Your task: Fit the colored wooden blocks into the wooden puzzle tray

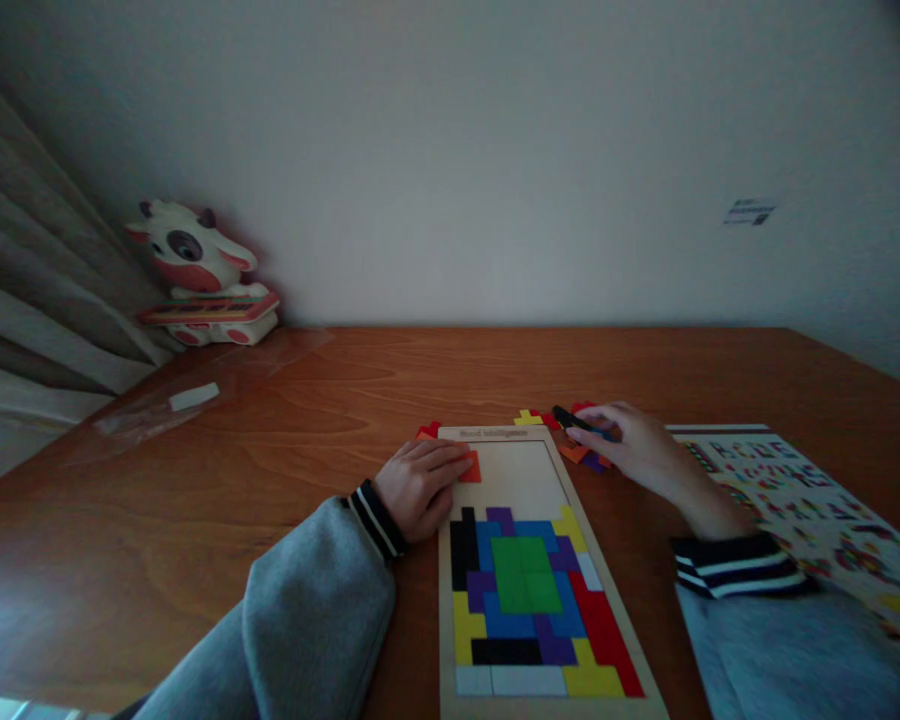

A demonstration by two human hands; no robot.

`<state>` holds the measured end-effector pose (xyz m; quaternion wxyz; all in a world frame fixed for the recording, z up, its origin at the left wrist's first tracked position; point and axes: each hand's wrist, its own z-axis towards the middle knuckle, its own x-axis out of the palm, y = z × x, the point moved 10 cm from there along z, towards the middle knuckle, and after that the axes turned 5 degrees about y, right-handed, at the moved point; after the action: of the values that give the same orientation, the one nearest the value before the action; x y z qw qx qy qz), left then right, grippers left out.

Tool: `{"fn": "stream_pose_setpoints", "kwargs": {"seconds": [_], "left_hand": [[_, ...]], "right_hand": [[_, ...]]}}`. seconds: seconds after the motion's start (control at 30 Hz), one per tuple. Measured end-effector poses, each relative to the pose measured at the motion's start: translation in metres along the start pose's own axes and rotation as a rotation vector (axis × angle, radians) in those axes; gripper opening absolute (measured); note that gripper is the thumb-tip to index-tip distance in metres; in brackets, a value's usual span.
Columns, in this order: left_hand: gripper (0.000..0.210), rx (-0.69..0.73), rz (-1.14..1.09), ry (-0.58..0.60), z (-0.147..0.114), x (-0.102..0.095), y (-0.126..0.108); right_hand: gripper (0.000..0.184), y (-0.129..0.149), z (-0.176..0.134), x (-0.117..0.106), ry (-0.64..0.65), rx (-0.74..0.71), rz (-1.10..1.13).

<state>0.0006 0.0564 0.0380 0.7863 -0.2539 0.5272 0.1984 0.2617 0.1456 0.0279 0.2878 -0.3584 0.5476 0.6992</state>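
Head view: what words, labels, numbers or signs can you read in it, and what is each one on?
None can be read with certainty.
Wooden board, far edge: a line of lettering, too blurred to quote.
Wall sticker: small print and a dark patch, too small to read.
Printed sheet: rows of small coloured figures; any wording is too small to make out.
White strip by the clear plastic: no writing shows.

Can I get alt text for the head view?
A person's right hand holds a black piece near loose coloured pieces beside a partly filled puzzle board; the left hand is over the board's left edge, by an orange piece. A printed sheet lies right, a toy cow sits far left.
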Motion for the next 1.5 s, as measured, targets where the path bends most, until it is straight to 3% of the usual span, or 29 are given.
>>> {"fn": "stream_pose_setpoints", "kwargs": {"seconds": [0.13,0.23,0.43,0.53,0.67,0.73,0.8,0.87,0.97,1.1,1.23,1.33,1.5], "left_hand": [[0.040,0.001,-0.002,-0.014,0.000,0.001,-0.001],[0.037,-0.017,0.007,-0.031,0.001,-0.002,-0.001],[0.035,-0.265,0.086,-0.126,-0.005,-0.020,0.037],[0.035,-0.291,0.079,-0.126,-0.009,-0.022,0.052],[0.033,-0.288,0.061,-0.117,-0.010,-0.021,0.058],[0.031,-0.286,0.058,-0.115,-0.010,-0.020,0.056],[0.031,-0.287,0.057,-0.112,-0.010,-0.020,0.055],[0.032,-0.291,0.059,-0.105,-0.010,-0.019,0.056],[0.031,-0.298,0.074,-0.085,-0.011,-0.017,0.058],[0.029,-0.298,0.089,-0.077,-0.012,-0.015,0.060],[0.028,-0.291,0.101,-0.094,-0.012,-0.017,0.060],[0.027,-0.282,0.096,-0.098,-0.012,-0.016,0.061],[0.028,-0.274,0.090,-0.107,-0.011,-0.016,0.061]], "right_hand": [[0.048,-0.046,-0.008,0.003,0.158,0.170,0.048],[0.051,-0.065,-0.016,0.006,0.216,0.263,0.104],[0.041,-0.081,-0.021,0.016,0.340,0.312,0.244],[0.036,-0.080,-0.020,0.015,0.365,0.283,0.240],[0.035,-0.063,-0.013,0.000,0.195,0.252,0.333],[0.040,-0.046,-0.012,-0.006,0.072,0.248,0.427],[0.043,-0.021,-0.011,-0.001,0.039,0.208,0.464],[0.045,0.003,-0.011,0.013,0.112,0.158,0.500],[0.044,0.021,-0.011,0.022,0.120,0.123,0.499],[0.044,0.016,-0.011,0.024,0.077,0.129,0.534],[0.038,0.015,-0.011,0.033,0.122,0.135,0.580],[0.029,0.029,-0.012,0.036,0.136,0.064,0.486],[0.030,0.055,-0.015,0.046,0.190,-0.073,0.220]]}}
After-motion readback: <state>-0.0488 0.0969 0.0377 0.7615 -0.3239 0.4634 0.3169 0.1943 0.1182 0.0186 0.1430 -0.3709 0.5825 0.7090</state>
